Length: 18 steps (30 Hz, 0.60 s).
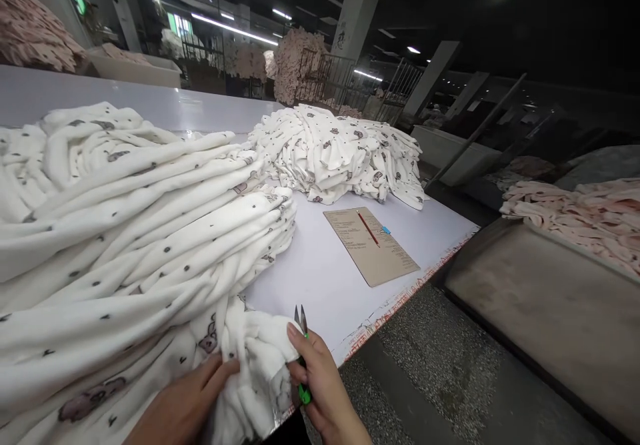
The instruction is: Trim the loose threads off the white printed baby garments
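While the left hand (183, 401) lies on a bunched fold of white printed fabric (255, 371), its fingers (220, 367) are extended and slightly parted, pressing on the cloth without clenching it. The right hand (325, 388) is closed, with its fingers (311, 358) curled around one pair of green-handled thread snips (304, 391). Their two steel blades point upward, tips slightly apart, and the hand sits just against the same fold.

That fold belongs to the nearer of two white garment piles, the large pile (125, 231), which has small dark motifs and fills the left of the view. The second pile (335, 155) lies farther along the white counter (325, 285). Between the second pile and the counter's front edge lie one cardboard sheet (370, 248) with printed lines, one red pencil (369, 228) on top of it, and one small blue tab (386, 229) at its edge.

Beyond the counter, pink fabric (575, 211) is heaped in a grey bin (540, 298) to the right, above a speckled concrete floor (425, 365). More pink stacks rise behind in wire cages (320, 78).
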Tool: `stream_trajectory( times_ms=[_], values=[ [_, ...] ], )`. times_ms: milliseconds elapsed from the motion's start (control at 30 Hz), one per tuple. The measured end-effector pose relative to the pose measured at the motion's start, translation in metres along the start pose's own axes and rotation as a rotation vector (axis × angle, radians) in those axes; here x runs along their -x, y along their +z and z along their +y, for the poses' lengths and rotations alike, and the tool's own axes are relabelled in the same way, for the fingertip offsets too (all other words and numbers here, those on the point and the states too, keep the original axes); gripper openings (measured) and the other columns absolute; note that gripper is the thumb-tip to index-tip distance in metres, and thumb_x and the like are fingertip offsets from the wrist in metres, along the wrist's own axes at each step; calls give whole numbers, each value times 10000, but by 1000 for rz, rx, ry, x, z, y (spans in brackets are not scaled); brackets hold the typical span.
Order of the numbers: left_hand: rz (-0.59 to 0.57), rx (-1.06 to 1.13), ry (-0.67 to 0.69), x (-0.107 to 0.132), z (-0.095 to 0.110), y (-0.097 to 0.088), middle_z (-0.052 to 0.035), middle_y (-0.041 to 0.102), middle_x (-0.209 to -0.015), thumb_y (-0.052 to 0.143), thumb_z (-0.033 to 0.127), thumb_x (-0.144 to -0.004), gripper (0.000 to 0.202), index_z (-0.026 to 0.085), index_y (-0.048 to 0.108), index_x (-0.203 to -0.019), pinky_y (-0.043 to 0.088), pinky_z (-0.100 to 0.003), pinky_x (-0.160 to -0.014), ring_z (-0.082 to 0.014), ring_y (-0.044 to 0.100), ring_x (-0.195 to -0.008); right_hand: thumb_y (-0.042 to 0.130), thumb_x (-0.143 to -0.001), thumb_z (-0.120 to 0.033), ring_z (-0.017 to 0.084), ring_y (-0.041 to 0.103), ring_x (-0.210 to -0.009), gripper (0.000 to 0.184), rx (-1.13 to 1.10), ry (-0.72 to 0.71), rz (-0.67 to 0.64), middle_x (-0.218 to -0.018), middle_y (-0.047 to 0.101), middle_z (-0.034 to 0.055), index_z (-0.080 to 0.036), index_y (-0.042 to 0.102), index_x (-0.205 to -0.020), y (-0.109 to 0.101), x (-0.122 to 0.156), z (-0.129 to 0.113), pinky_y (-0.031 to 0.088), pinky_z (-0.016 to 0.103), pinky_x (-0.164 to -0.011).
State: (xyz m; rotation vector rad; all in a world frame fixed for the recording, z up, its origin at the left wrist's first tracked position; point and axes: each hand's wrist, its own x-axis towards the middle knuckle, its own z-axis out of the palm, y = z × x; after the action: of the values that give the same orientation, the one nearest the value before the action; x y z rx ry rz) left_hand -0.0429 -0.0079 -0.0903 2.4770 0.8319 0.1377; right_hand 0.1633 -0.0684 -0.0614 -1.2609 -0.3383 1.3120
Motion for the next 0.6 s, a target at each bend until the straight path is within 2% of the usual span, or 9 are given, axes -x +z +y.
stream_trajectory(
  times_ms=[67, 133, 200, 267, 300, 367, 467, 533, 600],
  values=[
    [-33, -46, -83, -9, 6, 7, -169, 574, -1265, 568, 168, -684, 504, 211, 587, -1186, 525, -384, -792, -315, 656, -953, 678, -678, -570, 37, 193, -362, 419, 31, -35, 69, -457, 317, -109, -173, 545, -680, -6, -5, -3, 208, 162, -344],
    [-2, 82, -143, -13, 8, 5, -115, 650, -1114, 480, 120, -699, 367, 205, 636, -1020, 517, -334, -762, -252, 667, -849, 704, -662, -538, 84, 391, -437, 393, 86, -111, 161, -531, 461, -51, -171, 577, -721, -16, -7, -5, 338, 179, -402],
    [41, 360, -228, -15, 10, -9, -25, 665, -851, 475, 159, -717, 227, 211, 610, -892, 494, -248, -686, -192, 631, -734, 739, -650, -484, 156, 554, -746, 407, 146, -216, 279, -843, 612, 39, -178, 606, -885, -24, -1, -6, 452, 201, -602],
    [59, 702, -330, -17, 12, -29, 32, 589, -677, 503, 258, -743, 151, 216, 574, -870, 459, -206, -612, -158, 565, -650, 712, -704, -446, 189, 527, -1003, 440, 230, -332, 344, -1121, 575, 60, -214, 573, -1050, -26, 9, -4, 448, 213, -780],
    [52, 850, -374, -19, 13, -39, 41, 572, -666, 514, 304, -758, 168, 217, 565, -893, 448, -198, -596, -148, 541, -637, 682, -740, -434, 192, 530, -1025, 426, 291, -392, 315, -1159, 561, 56, -233, 554, -1093, -24, 15, -3, 448, 217, -799],
    [4, 1052, -405, -25, 15, -54, 37, 585, -704, 551, 374, -771, 222, 209, 556, -919, 447, -193, -617, -142, 532, -667, 677, -744, -422, 192, 587, -948, 430, 483, -543, 143, -1134, 582, 45, -268, 547, -1123, -14, 26, 1, 467, 221, -760],
    [7, 1130, -440, -31, 18, -61, 22, 628, -756, 610, 400, -753, 272, 201, 568, -933, 466, -199, -640, -150, 561, -700, 712, -703, -435, 208, 619, -907, 495, 806, -796, -103, -1135, 604, 35, -293, 554, -1150, 7, 31, 5, 452, 232, -743],
    [95, 1110, -436, -30, 21, -57, 3, 659, -815, 600, 398, -759, 278, 206, 582, -959, 493, -220, -678, -176, 603, -762, 618, -799, -407, 195, 616, -820, 269, 896, -810, -123, -958, 648, 34, -242, 613, -1012, 21, 28, 4, 428, 231, -691],
    [209, 1002, -354, -24, 25, -51, -26, 674, -963, 629, 393, -724, 390, 222, 572, -1069, 512, -257, -768, -221, 619, -906, 504, -881, -361, 160, 569, -687, 201, 803, -670, -93, -743, 613, 12, -198, 616, -846, 31, 23, 1, 404, 219, -611]
  ],
)
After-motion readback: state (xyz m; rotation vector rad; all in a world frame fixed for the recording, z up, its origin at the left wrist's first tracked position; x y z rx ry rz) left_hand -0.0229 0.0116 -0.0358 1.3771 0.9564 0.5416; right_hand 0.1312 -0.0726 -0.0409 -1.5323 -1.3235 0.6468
